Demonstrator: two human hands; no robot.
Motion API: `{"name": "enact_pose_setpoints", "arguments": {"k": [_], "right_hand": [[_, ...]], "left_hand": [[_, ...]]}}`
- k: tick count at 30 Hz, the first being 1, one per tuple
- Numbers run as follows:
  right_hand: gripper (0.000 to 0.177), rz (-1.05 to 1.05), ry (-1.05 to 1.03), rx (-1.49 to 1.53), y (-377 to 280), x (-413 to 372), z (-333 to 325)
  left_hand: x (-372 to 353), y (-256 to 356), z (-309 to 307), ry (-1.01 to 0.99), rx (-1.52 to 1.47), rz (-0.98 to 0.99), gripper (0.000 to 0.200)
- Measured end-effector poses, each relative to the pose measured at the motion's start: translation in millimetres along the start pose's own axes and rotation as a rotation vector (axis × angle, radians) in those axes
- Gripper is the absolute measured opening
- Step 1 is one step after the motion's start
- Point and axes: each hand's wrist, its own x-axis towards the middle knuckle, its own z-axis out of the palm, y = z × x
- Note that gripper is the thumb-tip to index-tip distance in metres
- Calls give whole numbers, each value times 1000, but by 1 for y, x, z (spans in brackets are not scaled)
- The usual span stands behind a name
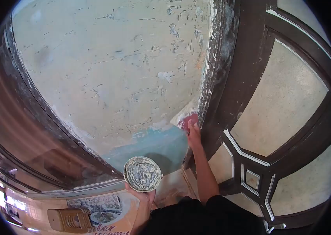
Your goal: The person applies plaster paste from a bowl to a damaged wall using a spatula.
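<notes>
My right hand (194, 136) is closed around a red putty scraper (189, 122) smeared with whitish paste. The scraper's blade lies against the wall (106, 90), beside the dark door frame at its right edge. My left hand (145, 194) supports a round bowl (127, 181) from below, low in front of the wall. Pale grey-white putty (143, 173) coats the bowl's inside. Cream filler with scratches and pits covers most of the wall. A bluish-green patch (153, 147) shows near its bottom.
A dark panelled door (247, 113) with pale insets stands to my right, its metal handle (277, 226) low down. Dark wood trim (52, 129) runs along the left. On the floor are a brown plastic stool (65, 220) and a paint-spattered sheet (95, 202).
</notes>
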Motion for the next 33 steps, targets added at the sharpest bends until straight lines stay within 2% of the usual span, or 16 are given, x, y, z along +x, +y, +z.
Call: {"name": "enact_pose_setpoints", "arguments": {"k": [1,3,6,9,10,13,15,19,21,23,24,26,28,30,31,33], "right_hand": [[38,1,0,-1,-13,4,8],[19,-135,-67,128,-46,14,31],[18,-74,-54,9,-30,41,24],[15,73,58,21,5,13,5],[15,76,54,17,13,6,-1],[13,40,120,141,9,5,-2],[15,-149,-57,267,-24,15,18],[15,-136,-18,208,-20,41,30],[17,-28,71,179,26,31,8],[17,210,204,123,45,5,-7],[17,208,198,120,43,-1,-7],[18,-34,26,342,28,-10,-4],[17,-141,-31,383,-23,-1,24],[26,-251,-133,377,-59,14,42],[26,-250,-130,376,-63,19,43],[27,-66,11,233,-65,25,46]], "left_hand": [[-3,1,3,-18,15,-13,86],[-5,0,6,11,22,4,85],[-5,0,7,81,-55,-8,81],[-8,3,17,60,-80,8,80],[-5,1,3,47,-84,13,80],[-6,3,4,9,-50,36,80],[-7,4,0,22,-70,6,79],[-10,8,8,57,-92,22,80],[-11,12,14,56,-169,-16,83],[-20,18,23,55,-163,-42,85],[-22,20,19,45,-166,-27,85],[-21,23,23,-56,-189,-5,87],[-25,25,32,-89,-189,-29,87],[-25,26,36,-106,-176,-46,89],[-26,26,38,-103,-175,-49,89],[-28,29,44,-168,-159,-89,89]]}}
